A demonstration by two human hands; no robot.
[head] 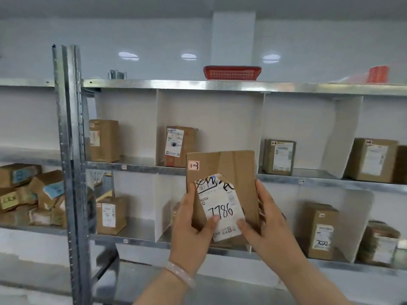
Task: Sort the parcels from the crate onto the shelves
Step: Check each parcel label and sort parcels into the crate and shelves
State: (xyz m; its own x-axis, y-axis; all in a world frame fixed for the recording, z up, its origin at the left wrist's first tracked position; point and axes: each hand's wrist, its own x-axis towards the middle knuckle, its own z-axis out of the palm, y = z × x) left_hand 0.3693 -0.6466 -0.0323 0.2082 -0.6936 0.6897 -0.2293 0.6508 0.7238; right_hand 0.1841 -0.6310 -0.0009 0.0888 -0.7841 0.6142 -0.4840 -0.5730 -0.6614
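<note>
We hold the cardboard parcel (pixel 233 166) upright, left grip (pixel 189 228) and right grip (pixel 270 223) both clamped on its lower edges, shelf (pixel 141 167) dead ahead.

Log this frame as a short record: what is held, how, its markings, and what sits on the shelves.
held item: brown cardboard parcel, upright, in front of the shelves
left hand: grips the left edge, thumb on the label
right hand: grips the right edge, thumb on the label
markings: white label handwritten 7786; red-bordered sticker top left
compartments: boxed parcels, mostly one each
top shelf: red basket
left unit: heap of parcels
</note>
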